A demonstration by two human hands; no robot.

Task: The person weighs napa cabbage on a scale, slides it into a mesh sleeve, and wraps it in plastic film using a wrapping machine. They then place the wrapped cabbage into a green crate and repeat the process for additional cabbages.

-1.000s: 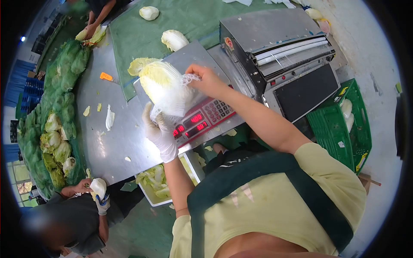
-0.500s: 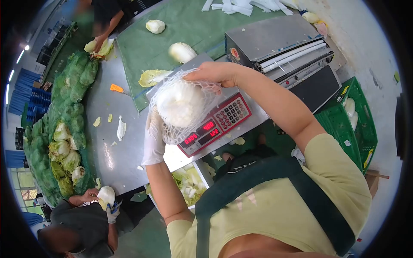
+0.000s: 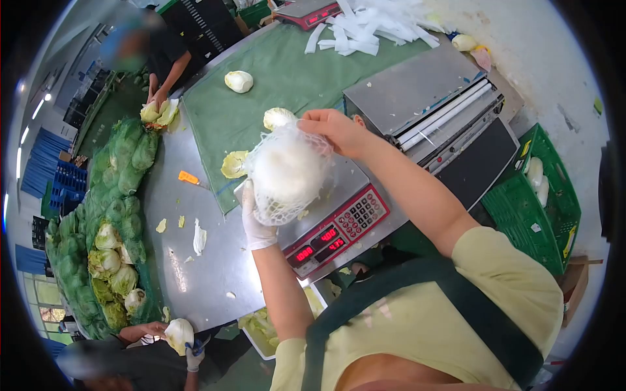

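A trimmed white cabbage in white foam netting (image 3: 287,171) sits between my two hands, over the scale's metal platform. My left hand (image 3: 254,218), in a white glove, is curled against its lower left side, with the fingers partly hidden behind it. On the upper right side, my right hand (image 3: 331,130), bare, pinches the edge of the netting. Just below is the scale's red keypad panel (image 3: 339,231), its red digits lit. Beyond the netted head lie another pale cabbage (image 3: 279,118) and a loose yellow-green leaf (image 3: 234,165).
A wrapping machine (image 3: 424,85) stands right, above a green crate (image 3: 544,195). White foam nets (image 3: 372,26) are heaped at the back. Green net sacks of cabbages (image 3: 104,228) line the left edge. An orange-handled knife (image 3: 189,177) lies on the table. Two co-workers handle cabbages.
The netted cabbage has shifted slightly right relative to the view, both hands still on it. The scale's digits have risen, from 1.22 to 4.75 on the lower display. The view has shifted.
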